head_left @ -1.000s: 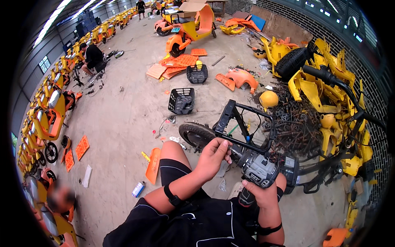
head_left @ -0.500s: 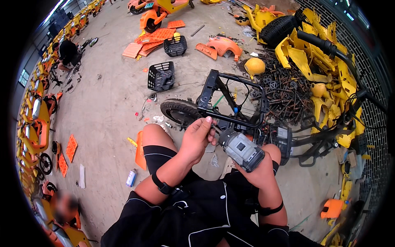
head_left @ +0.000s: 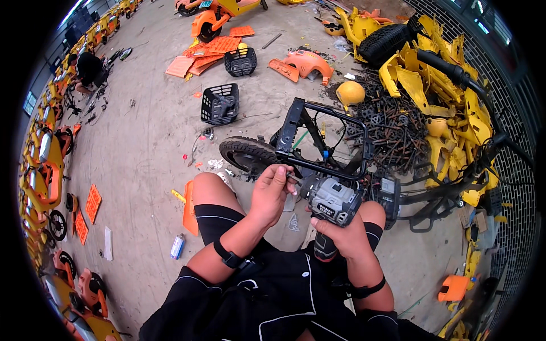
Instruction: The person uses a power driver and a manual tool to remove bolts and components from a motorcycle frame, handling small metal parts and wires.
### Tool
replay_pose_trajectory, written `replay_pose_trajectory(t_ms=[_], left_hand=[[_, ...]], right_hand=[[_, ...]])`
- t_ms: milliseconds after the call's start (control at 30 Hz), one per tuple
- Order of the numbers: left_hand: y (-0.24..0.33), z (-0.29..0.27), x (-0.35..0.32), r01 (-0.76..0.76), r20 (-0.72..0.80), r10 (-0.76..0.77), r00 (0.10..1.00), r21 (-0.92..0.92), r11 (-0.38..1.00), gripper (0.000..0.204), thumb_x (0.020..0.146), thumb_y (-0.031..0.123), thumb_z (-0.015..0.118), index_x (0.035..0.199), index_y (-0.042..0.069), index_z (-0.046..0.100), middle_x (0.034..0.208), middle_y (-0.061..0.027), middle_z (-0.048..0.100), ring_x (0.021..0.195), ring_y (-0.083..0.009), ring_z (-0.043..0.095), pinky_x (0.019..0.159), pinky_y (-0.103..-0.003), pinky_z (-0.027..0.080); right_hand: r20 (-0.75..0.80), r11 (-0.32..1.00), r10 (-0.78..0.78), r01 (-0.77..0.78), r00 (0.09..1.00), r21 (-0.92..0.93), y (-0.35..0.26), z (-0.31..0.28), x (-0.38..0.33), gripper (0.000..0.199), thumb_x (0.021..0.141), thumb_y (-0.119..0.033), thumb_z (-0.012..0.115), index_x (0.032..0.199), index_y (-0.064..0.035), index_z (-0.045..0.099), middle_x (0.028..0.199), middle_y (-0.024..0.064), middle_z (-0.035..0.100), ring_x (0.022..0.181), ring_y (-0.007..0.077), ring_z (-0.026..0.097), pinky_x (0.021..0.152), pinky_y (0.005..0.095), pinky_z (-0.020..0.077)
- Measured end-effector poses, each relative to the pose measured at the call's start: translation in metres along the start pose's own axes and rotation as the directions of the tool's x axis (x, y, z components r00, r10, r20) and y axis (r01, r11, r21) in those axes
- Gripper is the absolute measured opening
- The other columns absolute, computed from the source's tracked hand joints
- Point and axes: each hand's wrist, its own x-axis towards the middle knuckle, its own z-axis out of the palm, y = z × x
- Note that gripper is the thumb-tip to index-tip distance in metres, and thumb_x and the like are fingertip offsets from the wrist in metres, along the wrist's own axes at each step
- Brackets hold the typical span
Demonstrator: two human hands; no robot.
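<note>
A grey and black cordless power tool, an impact driver or drill (head_left: 334, 200), lies across my lap area with its nose pointing left. My right hand (head_left: 348, 234) is wrapped around its black handle. At the nose, my left hand (head_left: 271, 192) pinches the thin metal bit (head_left: 294, 178) between thumb and fingers. Just beyond both hands stands a stripped black scooter frame (head_left: 318, 133), with its wheel (head_left: 247, 153) on the left side. Whether the bit is seated in the tool's chuck I cannot tell.
A spray can (head_left: 177, 246) and an orange panel (head_left: 190, 210) lie left of my legs. Ahead are black baskets (head_left: 220, 104) and orange panels (head_left: 213, 48). Rusty metal parts (head_left: 387, 133) and yellow body panels (head_left: 421, 85) pile up at right. Another person (head_left: 91, 69) crouches far left.
My right hand has turned the power tool, so its side and handle now show and its nose points more level to the left. My left hand stays at the bit.
</note>
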Motion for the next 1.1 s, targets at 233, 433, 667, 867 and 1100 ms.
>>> replay_pose_trajectory(t_ms=[233,433,667,867,1100], left_hand=[[-0.010,-0.013,0.005,0.002,0.024,-0.002,1.000,-0.021,1.000,0.026,0.105,0.027,0.055,0.111,0.002,0.061,0.087,-0.0056,0.062,0.076,-0.0133,0.058,0.073,-0.029,0.047],[-0.030,-0.025,0.007,-0.032,-0.033,0.037,0.999,0.153,0.988,0.024,0.105,0.023,0.056,0.112,0.000,0.061,0.088,-0.0067,0.063,0.075,-0.0129,0.058,0.073,-0.027,0.048],[-0.001,-0.035,0.034,-0.046,0.113,-0.010,0.994,0.480,0.876,0.021,0.102,0.020,0.062,0.107,0.000,0.066,0.085,-0.0020,0.063,0.075,-0.0089,0.057,0.070,-0.025,0.049],[0.043,-0.023,0.092,-0.130,0.205,-0.001,0.979,0.622,0.772,0.020,0.099,0.018,0.067,0.108,0.001,0.069,0.086,0.0003,0.065,0.075,-0.0069,0.057,0.069,-0.024,0.049],[0.064,-0.022,0.194,-0.090,0.198,-0.051,0.979,0.641,0.762,0.024,0.100,0.018,0.065,0.114,-0.001,0.068,0.095,-0.0042,0.070,0.079,-0.0098,0.060,0.074,-0.026,0.051]], right_hand=[[-0.014,0.981,0.124,-0.121,0.992,0.150,0.000,0.002,0.009,0.046,0.081,0.002,0.073,0.125,0.0002,0.061,0.110,0.0109,0.072,0.096,0.0195,0.070,0.079,0.0309,0.0558],[0.080,0.812,0.453,-0.448,0.888,0.374,0.000,-0.014,0.013,0.040,0.084,-0.004,0.071,0.122,0.0016,0.061,0.109,0.0177,0.072,0.079,0.0190,0.067,0.071,0.0329,0.0570],[0.071,0.912,0.364,-0.371,0.929,0.176,-0.016,-0.028,0.035,0.042,0.083,-0.004,0.072,0.123,0.0015,0.061,0.103,0.0158,0.073,0.078,0.0182,0.066,0.071,0.0317,0.0560],[0.096,0.946,0.306,-0.314,0.947,0.081,-0.053,-0.031,0.089,0.038,0.083,0.000,0.072,0.121,0.0005,0.064,0.101,0.0104,0.073,0.081,0.0148,0.065,0.073,0.0292,0.0542],[0.072,0.931,0.334,-0.317,0.940,-0.178,-0.095,-0.033,0.190,0.029,0.082,0.000,0.072,0.110,0.0017,0.068,0.096,0.0104,0.075,0.077,0.0158,0.067,0.071,0.0291,0.0550]])
